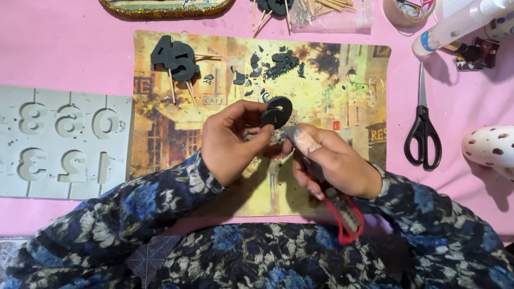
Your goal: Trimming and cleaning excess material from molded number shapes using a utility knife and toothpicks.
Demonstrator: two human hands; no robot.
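Observation:
My left hand (233,139) pinches a flat black digit-shaped piece (277,111) by its lower edge, above a yellow-brown picture mat (342,85). My right hand (326,160) grips a utility knife (342,206) with a red-trimmed handle; its blade tip meets the black piece's lower right edge. A strip of tape or plaster wraps one right finger. Black trimmings (276,64) lie scattered on the mat's upper middle. Two finished black digits on wooden sticks (175,58) rest at the mat's upper left.
A grey mould (64,142) with number-shaped cavities lies left on the pink tablecloth. Black scissors (423,126) lie right of the mat, next to a white spotted object (490,147). A glue bottle (460,24), tape roll (407,10) and wooden sticks (326,6) line the far edge.

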